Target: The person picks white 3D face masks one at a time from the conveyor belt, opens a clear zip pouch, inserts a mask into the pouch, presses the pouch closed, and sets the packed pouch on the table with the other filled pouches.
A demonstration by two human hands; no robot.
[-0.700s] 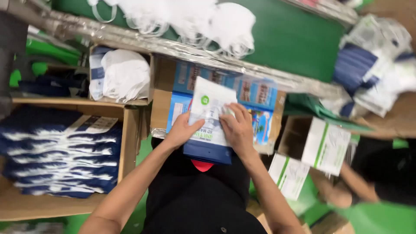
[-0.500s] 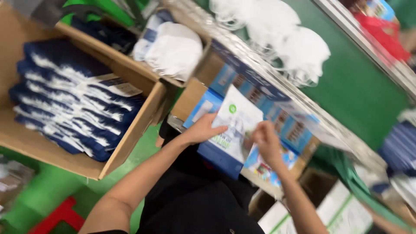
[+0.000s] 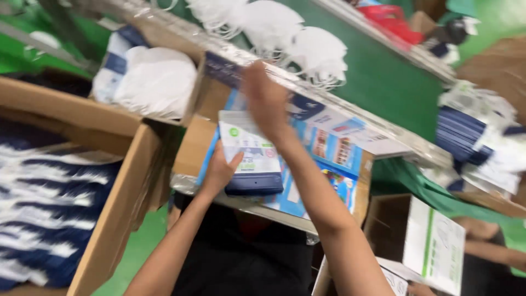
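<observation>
My left hand (image 3: 219,172) grips the left edge of a white and blue flat packet (image 3: 249,156), which lies on a stack of blue printed sheets (image 3: 329,164) in a cardboard box. Above the packet my right hand (image 3: 266,98) is raised with its fingers straight and together, holding nothing, blurred by motion. It is reaching towards the white cup-shaped masks (image 3: 296,38) on the green conveyor belt (image 3: 383,77).
A large cardboard box (image 3: 118,203) of dark blue and white packets stands at the left. Another box (image 3: 153,82) holds white masks in bags. A white carton (image 3: 433,244) sits lower right, near another person's arm (image 3: 487,246). More blue packets (image 3: 476,142) pile at the right.
My right hand has left the packet and lifted up towards the belt. My left hand still holds the packet. The camera has swung to the right.
</observation>
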